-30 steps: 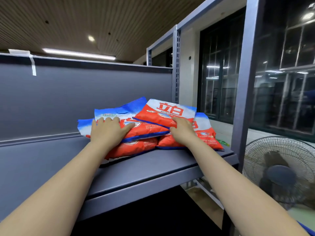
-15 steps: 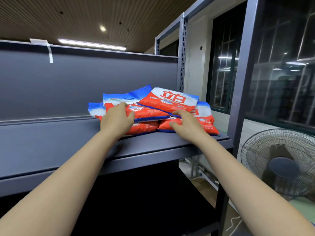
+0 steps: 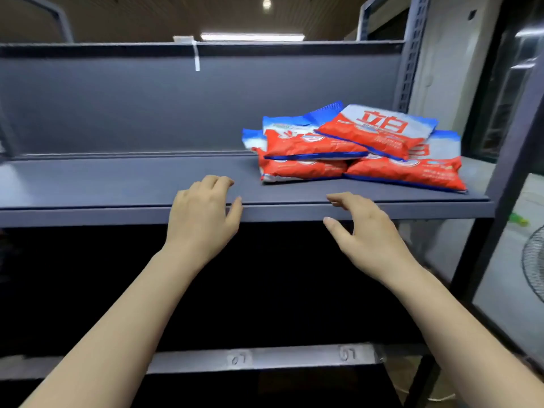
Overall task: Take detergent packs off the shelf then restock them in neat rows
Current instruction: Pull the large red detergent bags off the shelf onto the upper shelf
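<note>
I am seeing two bare forearms reaching up from the bottom edge, with no sleeve showing on either. My left hand [image 3: 200, 219] and right hand [image 3: 368, 234] are showing short, plain fingernails, and I am not making out rings, a watch or gloves.

Grey metal shelving [image 3: 265, 207], slatted ceiling with strip light [image 3: 251, 37], fan [image 3: 534, 260] at right

Glossy, crinkled plastic film wraps the red, white and blue packs [image 3: 353, 145], catching the light on a shelf [image 3: 117, 184] of matt, smooth grey-painted metal. A perforated metal upright [image 3: 410, 54] shares that dull finish, beside a wire-grilled fan [image 3: 534, 260].
</note>
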Motion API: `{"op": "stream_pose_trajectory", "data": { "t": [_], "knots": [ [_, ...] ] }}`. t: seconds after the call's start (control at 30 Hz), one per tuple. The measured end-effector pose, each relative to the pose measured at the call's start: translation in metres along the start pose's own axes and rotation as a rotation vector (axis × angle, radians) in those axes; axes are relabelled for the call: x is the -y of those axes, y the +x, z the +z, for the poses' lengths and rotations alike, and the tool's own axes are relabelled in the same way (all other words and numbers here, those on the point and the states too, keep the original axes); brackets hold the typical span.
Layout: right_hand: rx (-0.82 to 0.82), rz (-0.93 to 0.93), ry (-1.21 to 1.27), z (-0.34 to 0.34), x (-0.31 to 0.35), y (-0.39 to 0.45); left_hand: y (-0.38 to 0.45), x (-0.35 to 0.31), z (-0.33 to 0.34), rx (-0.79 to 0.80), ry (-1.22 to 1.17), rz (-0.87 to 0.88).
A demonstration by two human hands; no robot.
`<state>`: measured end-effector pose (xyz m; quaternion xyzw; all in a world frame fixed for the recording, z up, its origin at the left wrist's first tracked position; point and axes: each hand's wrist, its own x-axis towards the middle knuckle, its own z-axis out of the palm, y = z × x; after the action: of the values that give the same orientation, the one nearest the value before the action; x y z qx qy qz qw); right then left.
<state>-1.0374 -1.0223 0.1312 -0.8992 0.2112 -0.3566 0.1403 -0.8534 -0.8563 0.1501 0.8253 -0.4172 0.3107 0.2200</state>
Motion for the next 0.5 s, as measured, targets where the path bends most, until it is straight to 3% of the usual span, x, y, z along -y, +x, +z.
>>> {"op": "stream_pose_trajectory", "data": {
  "t": [0.2,0.5],
  "knots": [
    [0.097,-0.111,0.006,0.043,0.047,-0.025,-0.065,0.052,-0.025,0.066,0.16,-0.059],
    [0.267,-0.171,0.015,0.123,0.132,-0.051,-0.148,0.153,-0.056,0.17,0.174,-0.198]
  ]
}}
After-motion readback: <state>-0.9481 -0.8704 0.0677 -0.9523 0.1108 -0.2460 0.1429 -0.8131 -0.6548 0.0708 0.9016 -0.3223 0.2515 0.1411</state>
